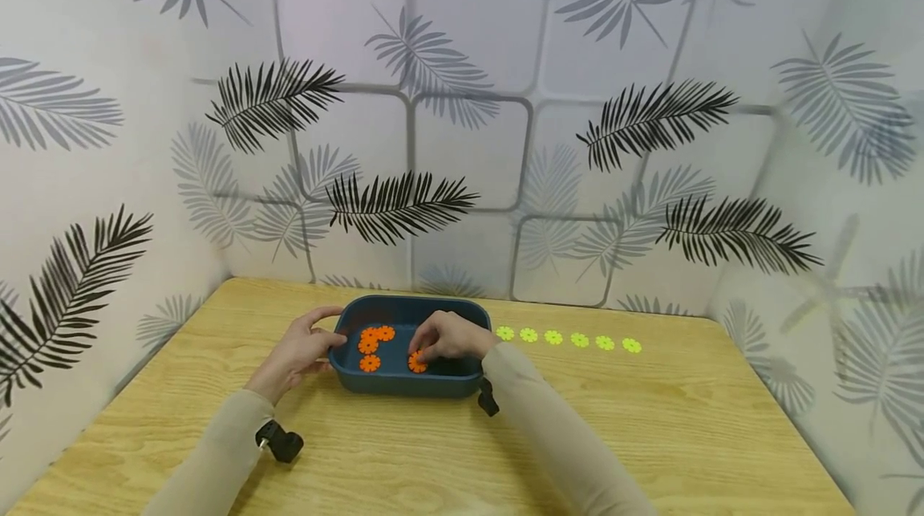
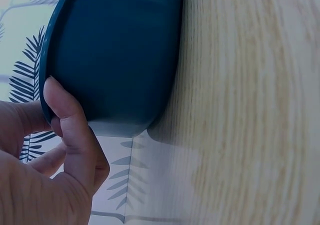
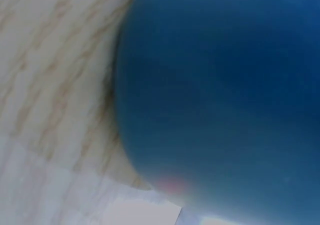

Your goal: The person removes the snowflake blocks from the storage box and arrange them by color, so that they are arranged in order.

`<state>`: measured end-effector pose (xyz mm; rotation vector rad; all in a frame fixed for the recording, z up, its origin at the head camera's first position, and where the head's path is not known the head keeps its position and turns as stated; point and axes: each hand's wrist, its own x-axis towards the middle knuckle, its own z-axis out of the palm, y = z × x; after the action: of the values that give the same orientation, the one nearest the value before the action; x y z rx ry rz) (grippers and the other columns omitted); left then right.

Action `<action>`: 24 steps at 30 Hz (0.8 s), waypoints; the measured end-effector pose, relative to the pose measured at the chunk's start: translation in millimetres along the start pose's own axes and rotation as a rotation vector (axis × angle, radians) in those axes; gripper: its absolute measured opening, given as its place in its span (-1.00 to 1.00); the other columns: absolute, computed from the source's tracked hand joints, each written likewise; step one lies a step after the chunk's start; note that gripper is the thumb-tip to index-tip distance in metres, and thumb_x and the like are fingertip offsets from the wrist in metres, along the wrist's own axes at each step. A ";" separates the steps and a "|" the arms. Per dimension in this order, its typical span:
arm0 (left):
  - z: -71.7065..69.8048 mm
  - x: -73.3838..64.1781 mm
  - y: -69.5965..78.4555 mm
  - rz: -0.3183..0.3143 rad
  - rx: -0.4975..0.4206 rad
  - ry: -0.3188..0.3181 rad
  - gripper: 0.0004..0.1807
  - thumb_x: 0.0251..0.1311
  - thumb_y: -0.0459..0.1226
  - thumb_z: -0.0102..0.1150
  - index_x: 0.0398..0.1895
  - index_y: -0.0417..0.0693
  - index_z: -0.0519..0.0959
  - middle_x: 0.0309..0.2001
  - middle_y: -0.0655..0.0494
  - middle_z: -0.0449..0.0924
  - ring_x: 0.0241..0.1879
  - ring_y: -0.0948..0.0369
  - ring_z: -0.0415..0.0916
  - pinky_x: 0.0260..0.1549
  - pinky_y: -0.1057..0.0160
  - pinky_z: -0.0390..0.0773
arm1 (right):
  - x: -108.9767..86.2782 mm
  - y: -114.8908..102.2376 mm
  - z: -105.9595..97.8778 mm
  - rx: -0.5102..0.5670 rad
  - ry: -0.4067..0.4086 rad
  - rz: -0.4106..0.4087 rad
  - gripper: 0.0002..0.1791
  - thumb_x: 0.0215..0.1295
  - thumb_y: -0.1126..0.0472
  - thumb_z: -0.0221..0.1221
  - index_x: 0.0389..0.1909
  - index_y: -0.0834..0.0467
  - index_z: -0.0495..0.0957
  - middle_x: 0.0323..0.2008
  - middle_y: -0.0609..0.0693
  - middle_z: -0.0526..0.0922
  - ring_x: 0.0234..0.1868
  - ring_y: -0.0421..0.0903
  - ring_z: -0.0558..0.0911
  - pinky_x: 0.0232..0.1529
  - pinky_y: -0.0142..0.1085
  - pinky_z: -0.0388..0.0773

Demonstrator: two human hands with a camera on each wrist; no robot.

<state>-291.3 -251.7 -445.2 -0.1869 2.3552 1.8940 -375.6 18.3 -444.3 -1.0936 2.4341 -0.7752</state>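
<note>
In the head view a dark blue rectangular bin stands on the table. My left hand grips the left end of its rim, and the left wrist view shows fingers on both sides of the bin wall. Inside the bin, my right hand pinches an orange flower-shaped disc near the front wall. Several more orange discs lie on the bin floor to the left, some overlapping. Only the blurred bin side fills the right wrist view; the right fingers are hidden there.
A row of several yellow-green flower-shaped discs lies on the wooden table to the right of the bin. Behind the table rises a wall with a leaf pattern.
</note>
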 end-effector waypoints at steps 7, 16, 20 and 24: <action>0.0 -0.4 -0.5 -0.002 -0.006 0.003 -0.37 0.32 -0.36 0.11 0.45 0.04 0.23 -0.14 -0.18 0.60 -0.53 0.22 0.56 -0.59 0.32 0.58 | -0.4 0.2 -1.9 -0.007 0.030 -0.017 -0.81 0.33 0.18 0.25 -0.09 0.00 0.72 -0.46 -0.18 0.72 -0.45 -0.25 0.64 -0.40 -0.39 0.58; -1.0 0.0 0.2 0.015 -0.002 0.003 -0.38 0.32 -0.36 0.11 0.44 0.03 0.24 -0.15 -0.19 0.60 -0.52 0.21 0.56 -0.56 0.28 0.61 | -10.3 -6.7 -12.3 0.100 0.061 -0.055 -0.72 0.33 0.24 0.24 0.03 0.15 0.68 -0.37 -0.05 0.76 -0.36 -0.08 0.70 -0.43 -0.34 0.59; -1.1 0.4 -0.4 0.017 -0.004 0.006 -0.38 0.32 -0.36 0.11 0.44 0.03 0.25 -0.17 -0.17 0.61 -0.53 0.22 0.55 -0.57 0.29 0.60 | -16.2 -5.1 -15.2 0.163 0.066 -0.062 -0.71 0.34 0.26 0.23 0.06 0.18 0.65 -0.32 0.00 0.76 -0.26 0.00 0.72 -0.38 -0.32 0.60; -0.9 -0.1 -0.6 0.017 -0.003 0.010 -0.39 0.32 -0.36 0.11 0.44 0.03 0.25 -0.17 -0.17 0.60 -0.53 0.23 0.54 -0.57 0.29 0.60 | -21.5 -2.4 -17.5 0.197 0.078 -0.070 -0.70 0.35 0.27 0.21 0.08 0.19 0.64 -0.32 -0.01 0.76 -0.23 0.05 0.72 -0.36 -0.24 0.62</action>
<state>-291.0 -252.6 -445.5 -0.1782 2.3685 1.9081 -369.7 39.3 -427.0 -1.0954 2.3318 -1.0741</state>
